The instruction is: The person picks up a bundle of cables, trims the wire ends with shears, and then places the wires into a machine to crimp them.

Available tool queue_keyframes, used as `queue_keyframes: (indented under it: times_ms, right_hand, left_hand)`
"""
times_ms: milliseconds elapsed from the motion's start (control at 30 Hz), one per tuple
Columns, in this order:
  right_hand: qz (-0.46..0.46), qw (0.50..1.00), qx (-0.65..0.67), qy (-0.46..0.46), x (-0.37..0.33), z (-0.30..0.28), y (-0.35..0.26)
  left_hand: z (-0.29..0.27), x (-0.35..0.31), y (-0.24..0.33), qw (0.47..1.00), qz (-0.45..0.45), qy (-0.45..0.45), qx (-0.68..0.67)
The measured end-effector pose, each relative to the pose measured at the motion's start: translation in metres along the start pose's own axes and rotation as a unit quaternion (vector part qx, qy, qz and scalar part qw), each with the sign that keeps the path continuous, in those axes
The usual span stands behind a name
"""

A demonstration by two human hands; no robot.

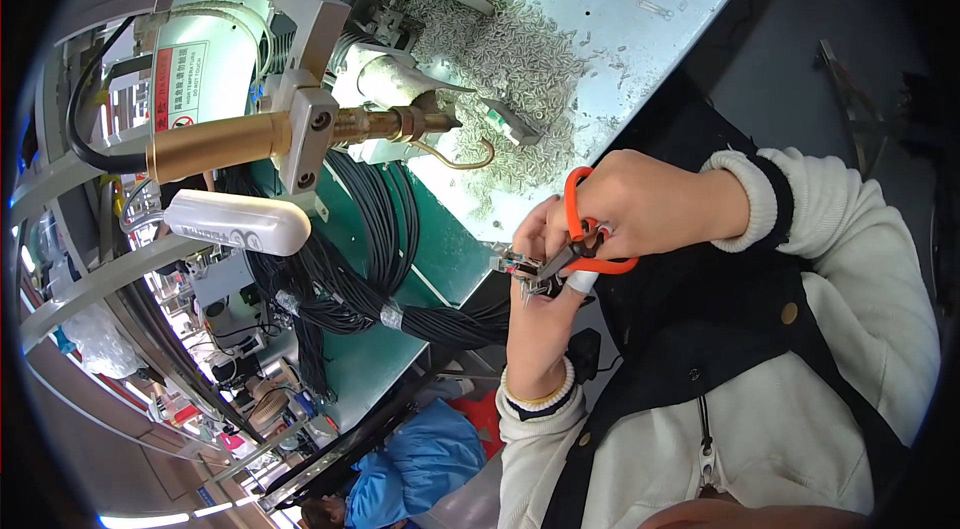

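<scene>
My right hand (645, 204) is closed around orange-handled scissors (576, 197), with fingers through the loops. Their short grey blades point down-left, at a small part with metal pins (522, 267). My left hand (540, 324) pinches this part between thumb and fingers; its exact kind is too small to make out. A white wrap (581, 281) covers a fingertip next to the blades. Both hands meet just off the front edge of the bench, and parts of the left fingers are hidden behind the right hand.
Many small metal clippings (520, 64) lie strewn over the white bench top (630, 14). Left of my hands, a brass-coloured nozzle tool (225, 144) sits in a metal clamp (305, 129), above a white cylinder (238, 222). Bundled black cables (375, 219) hang below. A person in blue (430, 459) is farther off.
</scene>
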State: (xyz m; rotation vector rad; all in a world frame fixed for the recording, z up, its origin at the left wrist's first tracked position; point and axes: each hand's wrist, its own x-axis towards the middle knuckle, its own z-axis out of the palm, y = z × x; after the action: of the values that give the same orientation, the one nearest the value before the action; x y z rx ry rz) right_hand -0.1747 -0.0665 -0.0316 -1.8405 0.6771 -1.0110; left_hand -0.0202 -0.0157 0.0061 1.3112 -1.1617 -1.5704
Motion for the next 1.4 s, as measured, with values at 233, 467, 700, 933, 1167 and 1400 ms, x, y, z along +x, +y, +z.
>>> queue_keyframes:
  times_ms: [233,467,700,933,1167,1400]
  right_hand:
    - [0.1,0.995,0.025,-0.004,-0.002,-0.014,-0.01]
    - [0.267,0.938,0.211,-0.063,-0.004,-0.018,-0.028]
    - [-0.136,0.96,-0.23,0.082,-0.017,-0.003,-0.016]
    - [-0.145,0.963,-0.18,0.136,-0.015,0.007,-0.007]
    - [0.056,0.984,0.104,0.131,-0.013,0.013,-0.009]
    - [-0.097,0.956,-0.261,0.093,-0.022,0.011,-0.014]
  left_hand:
    - [-0.028,-0.004,0.007,0.996,-0.073,-0.04,0.002]
    - [-0.028,-0.007,0.004,0.995,-0.079,-0.028,-0.049]
    - [-0.014,-0.009,-0.006,0.989,-0.018,0.133,-0.059]
    - [-0.003,-0.005,-0.017,0.959,0.154,0.203,0.124]
    - [0.003,-0.007,-0.019,0.961,0.136,0.227,0.086]
    - [0.012,-0.003,-0.024,0.931,0.221,0.233,0.172]
